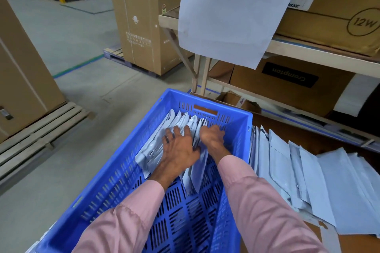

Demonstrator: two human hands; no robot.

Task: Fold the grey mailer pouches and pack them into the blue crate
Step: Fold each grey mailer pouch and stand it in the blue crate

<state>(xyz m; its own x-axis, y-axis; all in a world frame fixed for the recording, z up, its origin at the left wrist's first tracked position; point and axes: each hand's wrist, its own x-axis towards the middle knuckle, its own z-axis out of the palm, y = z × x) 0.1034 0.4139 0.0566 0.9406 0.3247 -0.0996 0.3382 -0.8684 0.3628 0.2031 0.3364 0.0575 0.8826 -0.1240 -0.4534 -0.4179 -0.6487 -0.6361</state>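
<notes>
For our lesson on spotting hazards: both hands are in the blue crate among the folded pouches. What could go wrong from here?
1. The folded pouches stand on edge in only the far part of the blue crate; once the left hand and right hand let go, they may topple or unfold.
2. The unfolded pouches lean in a loose fan beside the crate and could slide off.

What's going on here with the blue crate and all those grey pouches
A person in pink sleeves is packing folded grey mailer pouches into a blue crate. Both hands are inside it: the left hand presses spread fingers on the row of pouches standing on edge at the far end, and the right hand curls over pouches beside it. More flat pouches lie fanned out to the right of the crate, not yet packed.
</notes>
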